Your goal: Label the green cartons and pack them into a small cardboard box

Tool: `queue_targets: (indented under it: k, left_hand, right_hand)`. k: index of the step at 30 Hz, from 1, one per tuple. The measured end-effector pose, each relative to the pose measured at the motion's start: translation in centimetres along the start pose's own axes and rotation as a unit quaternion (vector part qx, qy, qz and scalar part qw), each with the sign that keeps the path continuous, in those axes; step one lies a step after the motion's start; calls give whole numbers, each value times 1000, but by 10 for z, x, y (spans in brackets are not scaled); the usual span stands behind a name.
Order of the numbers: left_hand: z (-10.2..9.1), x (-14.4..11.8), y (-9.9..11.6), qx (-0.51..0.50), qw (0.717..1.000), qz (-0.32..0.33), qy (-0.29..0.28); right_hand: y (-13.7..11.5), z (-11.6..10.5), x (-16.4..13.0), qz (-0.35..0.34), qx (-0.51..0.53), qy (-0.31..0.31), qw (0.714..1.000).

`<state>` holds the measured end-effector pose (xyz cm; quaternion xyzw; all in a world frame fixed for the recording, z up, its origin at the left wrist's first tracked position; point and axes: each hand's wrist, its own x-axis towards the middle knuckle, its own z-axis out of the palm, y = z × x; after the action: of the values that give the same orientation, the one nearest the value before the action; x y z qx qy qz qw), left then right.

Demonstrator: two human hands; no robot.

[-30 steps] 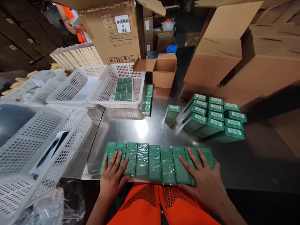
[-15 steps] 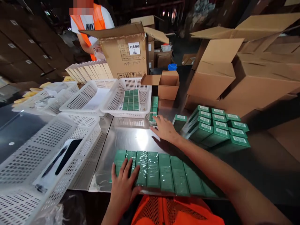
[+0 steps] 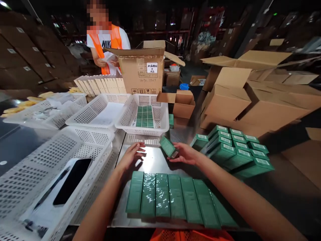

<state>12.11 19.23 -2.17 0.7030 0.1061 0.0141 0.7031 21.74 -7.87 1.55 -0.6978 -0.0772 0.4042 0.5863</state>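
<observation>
A small green box (image 3: 168,146) is tilted in the fingers of my right hand (image 3: 184,154), just above the metal tabletop (image 3: 147,157). Facing it from the left, my left hand (image 3: 132,154) hovers with bent, parted fingers and holds nothing. Nearer to me lies a row of several green boxes (image 3: 175,197), some with shiny film on them. To the right of my right hand stand several upright green boxes (image 3: 240,147) with white barcode labels. One more green box (image 3: 171,121) sits beside the white basket (image 3: 142,130) at the back.
Another white basket (image 3: 100,147) on the left holds a black phone (image 3: 72,180) and paper. A small open carton (image 3: 184,105) stands at the back, with large open cartons (image 3: 271,100) to the right. Across the table a person (image 3: 107,43) in an orange vest handles something white.
My right hand has picked up a green box beside the back basket and drawn it toward me. My left hand has left the row and moved forward. The view has tilted up.
</observation>
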Motion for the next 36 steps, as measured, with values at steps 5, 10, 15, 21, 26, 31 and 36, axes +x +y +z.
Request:
queue_targets:
  k: [5,10,15,21,26,31,36]
  left_hand:
    - [5,1,-21,-83,994,-51,-42]
    - [-5,-10,-12,-145,988,-51,-20]
    - [-17,-3,-11,-145,988,-45,35]
    - [-12,1,-23,-42,997,-50,35]
    - [-11,-1,-26,88,995,8,48]
    - [-24,-5,-26,151,987,55,20]
    - [-35,-10,-20,242,969,41,-16]
  right_hand:
    - [9,42,0,10,190,-128,973]
    - [4,84,25,-45,56,-157,985]
    - [-3,76,30,-185,-445,33,876]
    - [-19,17,54,-143,-562,231,781]
    - [-35,-5,91,-114,-586,272,755]
    - [-27,2,79,-110,-596,299,737]
    - [-16,-5,45,-116,-598,291,737]
